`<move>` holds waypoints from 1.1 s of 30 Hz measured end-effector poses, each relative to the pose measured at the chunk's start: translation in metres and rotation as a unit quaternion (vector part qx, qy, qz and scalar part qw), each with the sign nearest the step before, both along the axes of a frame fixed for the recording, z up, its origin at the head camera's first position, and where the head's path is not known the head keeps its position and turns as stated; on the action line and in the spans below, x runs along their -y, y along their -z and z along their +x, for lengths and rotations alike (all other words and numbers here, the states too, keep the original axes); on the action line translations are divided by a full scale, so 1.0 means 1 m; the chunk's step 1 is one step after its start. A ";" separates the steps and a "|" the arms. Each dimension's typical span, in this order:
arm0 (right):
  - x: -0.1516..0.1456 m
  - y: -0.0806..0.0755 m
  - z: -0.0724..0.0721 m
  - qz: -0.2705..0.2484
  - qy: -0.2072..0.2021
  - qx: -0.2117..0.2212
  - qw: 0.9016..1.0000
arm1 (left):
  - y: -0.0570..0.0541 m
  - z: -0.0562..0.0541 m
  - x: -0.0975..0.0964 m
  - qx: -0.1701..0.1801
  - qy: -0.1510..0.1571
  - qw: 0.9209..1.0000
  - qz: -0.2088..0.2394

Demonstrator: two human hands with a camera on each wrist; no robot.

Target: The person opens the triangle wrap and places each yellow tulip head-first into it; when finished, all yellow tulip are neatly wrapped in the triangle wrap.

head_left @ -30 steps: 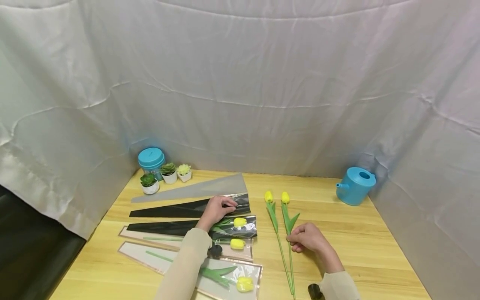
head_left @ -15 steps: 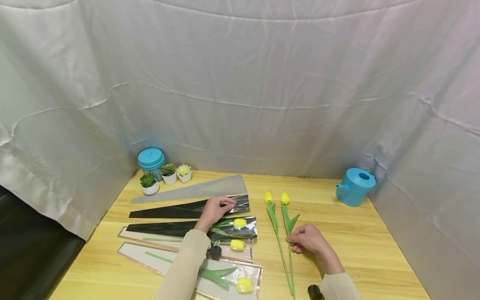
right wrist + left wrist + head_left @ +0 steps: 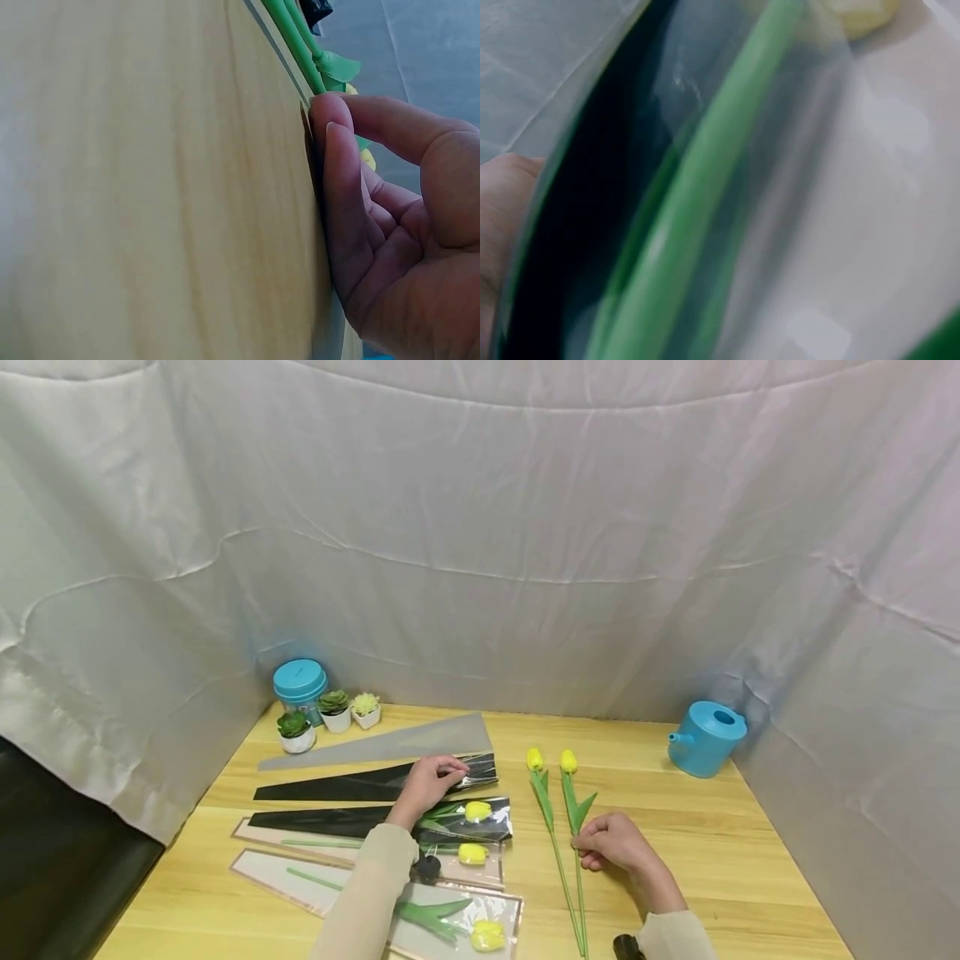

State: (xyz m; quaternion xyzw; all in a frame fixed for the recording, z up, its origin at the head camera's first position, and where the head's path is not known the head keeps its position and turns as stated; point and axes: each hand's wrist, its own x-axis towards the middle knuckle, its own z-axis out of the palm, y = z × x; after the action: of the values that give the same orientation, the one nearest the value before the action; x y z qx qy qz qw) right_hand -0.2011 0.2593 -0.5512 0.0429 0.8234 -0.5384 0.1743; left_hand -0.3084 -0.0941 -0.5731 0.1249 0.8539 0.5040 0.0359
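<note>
My left hand (image 3: 427,785) is over the wide end of a black flower sleeve (image 3: 322,788), thumb and fingertips pinching its clear film. My right hand (image 3: 618,845) pinches the stem of the right-hand yellow tulip (image 3: 580,885) just under its leaves, thumb against fingers in the right wrist view. That tulip lies on the table, and a second yellow tulip (image 3: 559,860) lies left of it. Nearer me, a black sleeve with a tulip in it (image 3: 477,811) and two pale sleeves with tulips (image 3: 472,854) (image 3: 487,935) lie partly under my left forearm. The left wrist view mostly shows a blurred sleeved stem (image 3: 697,180).
A grey sleeve (image 3: 405,739) lies behind the black one. Small potted succulents (image 3: 334,710) and a blue-lidded jar (image 3: 300,685) stand at the back left. A blue watering can (image 3: 705,739) stands at the back right. Grey cloth (image 3: 480,543) surrounds the table (image 3: 705,852).
Both hands keep nearly the same place and hold. The whole head view has shifted slightly, so things sit a little lower in it.
</note>
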 end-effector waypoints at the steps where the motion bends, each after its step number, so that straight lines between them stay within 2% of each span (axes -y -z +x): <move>1: 0.000 0.001 0.000 -0.001 0.000 0.000 1.000 | 0.000 0.000 0.000 0.000 0.000 1.000 0.000; 7: -0.003 0.003 0.002 -0.013 -0.010 -0.001 1.000 | 0.000 0.002 0.000 0.012 -0.003 1.000 0.008; 12: -0.008 -0.003 0.005 -0.034 -0.015 0.000 0.999 | -0.002 0.001 0.002 0.012 -0.007 1.000 0.018; 21: -0.015 -0.024 0.004 -0.043 0.033 -0.034 0.998 | -0.003 -0.003 0.002 0.002 -0.007 1.000 0.018; 33: -0.006 -0.037 0.003 -0.080 0.091 -0.065 0.991 | 0.002 0.000 -0.001 0.013 -0.008 0.999 0.030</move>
State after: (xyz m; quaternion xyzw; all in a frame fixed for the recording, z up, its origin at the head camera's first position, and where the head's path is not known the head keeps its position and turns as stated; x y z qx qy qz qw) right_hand -0.1982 0.2658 -0.5141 0.0682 0.7802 -0.6175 0.0732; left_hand -0.3079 -0.0934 -0.5749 0.1127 0.8386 0.5316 0.0394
